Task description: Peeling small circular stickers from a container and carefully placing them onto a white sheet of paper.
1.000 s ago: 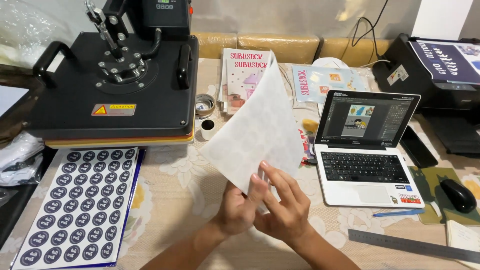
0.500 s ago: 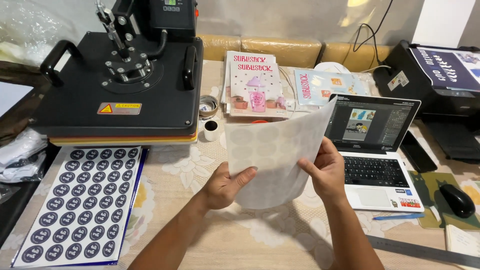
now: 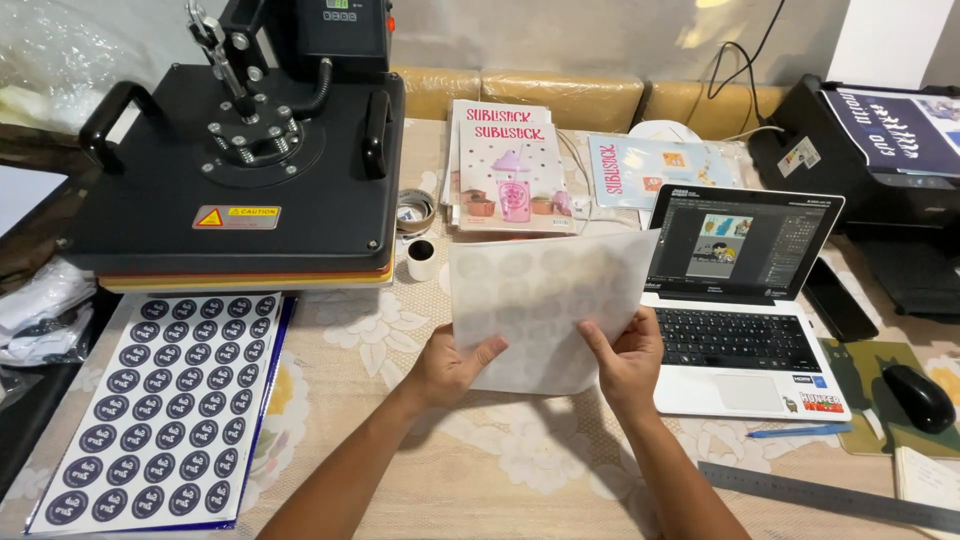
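I take the open white laptop (image 3: pixel 745 300) with the dark screen as my landmark on the table (image 3: pixel 520 470), which is covered by a beige floral cloth. Far to the left of the laptop sits a big black heat press machine (image 3: pixel 240 170), and in front of that lies a white sheet of round black stickers (image 3: pixel 165 405) with a blue edge. Between the press and the laptop I see a small white cup (image 3: pixel 421 259), a roll of tape (image 3: pixel 415 210), and a stack of pink-and-white printed packets (image 3: pixel 512 170). Behind the laptop lies a pale blue printed sheet (image 3: pixel 660 170); to its right stand a black printer (image 3: pixel 880 150), a black phone (image 3: pixel 838 300) and a black mouse (image 3: pixel 920 397). In front of the laptop lie a blue pen (image 3: pixel 798 432) and a grey metal ruler (image 3: pixel 830 497).

Just left of the laptop, overlapping its left edge, I hold a translucent white sheet with faint round shapes (image 3: pixel 545 300), lifted off the table and tilted up toward me. My left hand (image 3: pixel 445 365) pinches its lower left edge, thumb on the front. My right hand (image 3: pixel 625 360) grips the lower right edge, fingers curled behind and thumb on the front. Both hands are closed on the sheet, close together.
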